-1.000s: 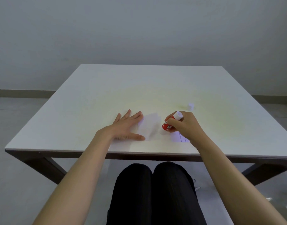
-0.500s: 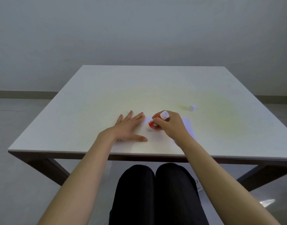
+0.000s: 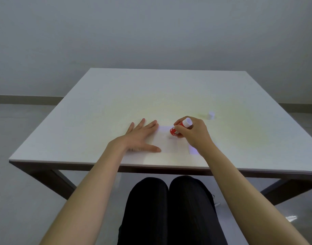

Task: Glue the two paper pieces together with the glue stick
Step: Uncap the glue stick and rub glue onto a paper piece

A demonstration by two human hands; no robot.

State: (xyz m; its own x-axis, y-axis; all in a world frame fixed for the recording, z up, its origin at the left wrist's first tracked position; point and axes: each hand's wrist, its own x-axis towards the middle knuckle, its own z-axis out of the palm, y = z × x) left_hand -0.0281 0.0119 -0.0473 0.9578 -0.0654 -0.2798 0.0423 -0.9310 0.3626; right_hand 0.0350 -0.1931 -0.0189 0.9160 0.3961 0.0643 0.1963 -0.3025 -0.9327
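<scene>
My left hand (image 3: pixel 141 137) lies flat, fingers spread, pinning the left edge of the sheet (image 3: pixel 166 142) to the tabletop (image 3: pixel 116 96). My right hand (image 3: pixel 192 133) is clamped round the glue stick (image 3: pixel 180 129), red body tilted, tip down on the sheet's far right part, white base pointing up and away. The 2nd sheet (image 3: pixel 193 149) sits just to the right, mostly hidden under my right wrist; only a bluish corner shows. The cap (image 3: pixel 211 115) stands apart, further back right.

I'd say I'm at the spreading step, glue going on the 1st sheet, nothing joined yet.

Risks from here:
- White paper on white top, so edges are hard to see. I could run the tip off the edge and smear glue on the top, and the sheet might then stick down.
- Only the left side is held. A stroke pushed toward that hand could buckle or crease the free right side.
- My wrist rests on or above the 2nd sheet; it could drag it askew or pick up glue.
- Can't tell how much glue is down; thin spots may not bond.
</scene>
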